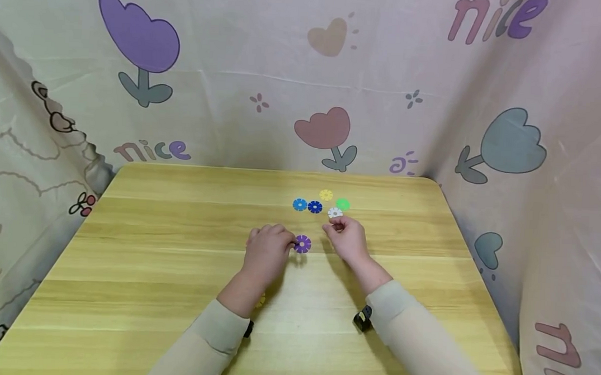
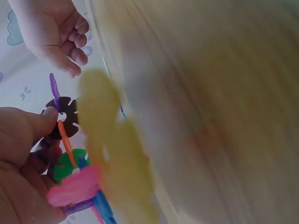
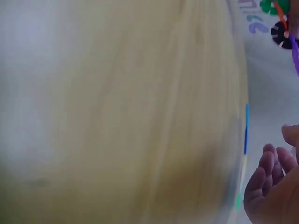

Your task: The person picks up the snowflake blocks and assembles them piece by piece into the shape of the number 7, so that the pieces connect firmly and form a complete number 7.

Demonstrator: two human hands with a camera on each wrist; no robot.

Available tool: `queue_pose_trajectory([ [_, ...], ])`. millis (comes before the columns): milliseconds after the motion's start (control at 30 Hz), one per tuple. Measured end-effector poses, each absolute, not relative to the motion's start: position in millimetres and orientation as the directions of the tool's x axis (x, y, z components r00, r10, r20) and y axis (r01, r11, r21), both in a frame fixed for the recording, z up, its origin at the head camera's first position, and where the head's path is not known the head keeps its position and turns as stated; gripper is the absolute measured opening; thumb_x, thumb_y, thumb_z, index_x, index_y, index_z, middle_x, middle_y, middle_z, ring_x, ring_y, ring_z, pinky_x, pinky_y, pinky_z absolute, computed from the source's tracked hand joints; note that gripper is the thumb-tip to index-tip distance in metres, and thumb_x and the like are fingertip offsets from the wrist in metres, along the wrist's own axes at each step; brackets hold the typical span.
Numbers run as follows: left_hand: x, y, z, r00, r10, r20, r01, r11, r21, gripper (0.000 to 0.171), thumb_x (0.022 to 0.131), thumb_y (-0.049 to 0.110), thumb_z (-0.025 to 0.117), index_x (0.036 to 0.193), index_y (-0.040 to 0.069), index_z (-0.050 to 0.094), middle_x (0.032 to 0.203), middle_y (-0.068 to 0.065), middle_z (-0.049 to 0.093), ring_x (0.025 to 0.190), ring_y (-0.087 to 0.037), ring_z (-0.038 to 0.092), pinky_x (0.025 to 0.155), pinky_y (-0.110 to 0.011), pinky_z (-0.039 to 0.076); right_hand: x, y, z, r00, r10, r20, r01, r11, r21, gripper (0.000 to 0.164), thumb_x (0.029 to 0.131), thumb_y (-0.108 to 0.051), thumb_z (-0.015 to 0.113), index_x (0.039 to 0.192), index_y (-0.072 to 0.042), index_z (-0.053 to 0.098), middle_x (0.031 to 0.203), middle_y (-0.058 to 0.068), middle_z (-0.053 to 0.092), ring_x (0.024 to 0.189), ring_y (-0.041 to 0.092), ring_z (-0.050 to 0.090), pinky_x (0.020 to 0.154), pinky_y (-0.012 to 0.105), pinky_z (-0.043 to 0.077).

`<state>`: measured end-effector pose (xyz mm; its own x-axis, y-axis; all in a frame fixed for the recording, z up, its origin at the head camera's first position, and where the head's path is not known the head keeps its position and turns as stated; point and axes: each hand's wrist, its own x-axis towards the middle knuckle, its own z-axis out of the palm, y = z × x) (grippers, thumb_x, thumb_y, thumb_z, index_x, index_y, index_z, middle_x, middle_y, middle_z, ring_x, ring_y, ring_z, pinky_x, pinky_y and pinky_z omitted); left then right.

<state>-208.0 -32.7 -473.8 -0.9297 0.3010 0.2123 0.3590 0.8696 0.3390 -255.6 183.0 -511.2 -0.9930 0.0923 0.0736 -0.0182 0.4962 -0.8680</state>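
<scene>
My left hand (image 1: 269, 250) grips a chain of slotted plastic snowflake discs. Its purple disc (image 1: 302, 244) sticks out to the right of the fingertips. The left wrist view shows a black disc (image 2: 71, 122) pinched under the thumb, then orange (image 2: 67, 144), green (image 2: 64, 164), pink (image 2: 77, 186) and blurred yellow (image 2: 114, 154) discs, partly covered by the fingers. Fingers loosely bent, my right hand (image 1: 349, 241) hovers just in front of a white disc (image 1: 335, 212). Nothing shows between its thumb and fingers in the right wrist view.
Beside the white disc lie loose light blue (image 1: 300, 205), dark blue (image 1: 315, 207), yellow (image 1: 326, 195) and green (image 1: 343, 204) discs, towards the back of the wooden table (image 1: 168, 221). A patterned cloth (image 1: 236, 50) hangs behind the table and along its sides.
</scene>
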Motion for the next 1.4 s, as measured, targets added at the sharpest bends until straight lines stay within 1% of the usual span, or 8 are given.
queue_pose_trajectory([
  [200,-207,-31,-475,-0.929,0.312,0.197,0.361,0.879,0.312,0.008,0.101,0.018,0.074,0.104,0.018,0.081,0.099,0.003,0.071,0.093,-0.022,0.062,0.089,-0.046,0.044,-272,195,-515,-0.992,0.119,0.049,0.043,0.663,-0.748,0.034,0.096,-0.021,0.079,0.121,0.003,0.072,0.103,0.013,0.074,0.096,0.029,0.07,0.086,0.043,0.057],
  [433,-206,-32,-478,-0.927,0.313,0.208,0.366,0.878,0.308,0.008,0.101,0.018,0.074,0.104,0.018,0.081,0.099,0.003,0.07,0.091,-0.021,0.06,0.089,-0.046,0.045,-283,202,-517,-0.991,0.133,-0.006,0.107,0.764,-0.636,0.051,0.097,-0.034,0.077,0.133,0.002,0.069,0.13,0.021,0.069,0.118,0.039,0.066,0.101,0.053,0.053],
  [533,-205,-32,-477,-0.924,0.319,0.211,0.372,0.878,0.301,0.009,0.101,0.018,0.074,0.104,0.019,0.082,0.099,0.004,0.071,0.091,-0.021,0.06,0.089,-0.046,0.045,-285,202,-517,-0.99,0.137,-0.007,0.115,0.799,-0.59,0.052,0.098,-0.037,0.076,0.131,0.003,0.07,0.125,0.022,0.068,0.111,0.039,0.067,0.096,0.052,0.054],
  [667,-203,-31,-476,-0.917,0.329,0.227,0.386,0.875,0.291,0.009,0.101,0.018,0.073,0.103,0.019,0.082,0.099,0.004,0.071,0.091,-0.022,0.06,0.089,-0.046,0.045,-287,201,-515,-0.99,0.142,-0.01,0.124,0.83,-0.544,0.044,0.099,-0.04,0.075,0.112,0.001,0.074,0.11,0.019,0.067,0.09,0.032,0.063,0.078,0.046,0.055],
  [767,-203,-32,-476,-0.912,0.333,0.241,0.395,0.871,0.291,0.009,0.101,0.018,0.073,0.103,0.019,0.082,0.099,0.004,0.071,0.092,-0.022,0.06,0.089,-0.046,0.045,-289,199,-513,-0.988,0.154,-0.012,0.138,0.846,-0.515,0.041,0.099,-0.042,0.074,0.101,-0.001,0.074,0.103,0.016,0.066,0.084,0.029,0.06,0.069,0.043,0.052],
  [833,-203,-32,-477,-0.908,0.335,0.25,0.401,0.868,0.293,0.009,0.101,0.018,0.073,0.103,0.019,0.082,0.1,0.004,0.071,0.092,-0.021,0.06,0.089,-0.046,0.045,-291,198,-513,-0.987,0.162,-0.013,0.147,0.854,-0.5,0.042,0.099,-0.044,0.074,0.102,-0.002,0.074,0.103,0.016,0.065,0.084,0.029,0.06,0.069,0.042,0.052],
  [967,-203,-33,-478,-0.904,0.341,0.258,0.41,0.862,0.298,0.009,0.101,0.019,0.073,0.102,0.02,0.081,0.1,0.004,0.071,0.093,-0.021,0.06,0.089,-0.046,0.046,-293,197,-513,-0.984,0.178,-0.018,0.164,0.859,-0.485,0.045,0.098,-0.044,0.073,0.112,-0.002,0.076,0.106,0.016,0.067,0.09,0.03,0.062,0.072,0.043,0.054],
  [1400,-203,-33,-476,-0.909,0.335,0.247,0.4,0.865,0.302,0.009,0.101,0.02,0.073,0.103,0.02,0.081,0.101,0.004,0.071,0.094,-0.021,0.06,0.09,-0.046,0.045,-299,192,-509,-0.977,0.205,-0.052,0.205,0.865,-0.457,0.044,0.099,-0.042,0.074,0.117,-0.002,0.074,0.108,0.017,0.066,0.094,0.032,0.064,0.075,0.046,0.055],
])
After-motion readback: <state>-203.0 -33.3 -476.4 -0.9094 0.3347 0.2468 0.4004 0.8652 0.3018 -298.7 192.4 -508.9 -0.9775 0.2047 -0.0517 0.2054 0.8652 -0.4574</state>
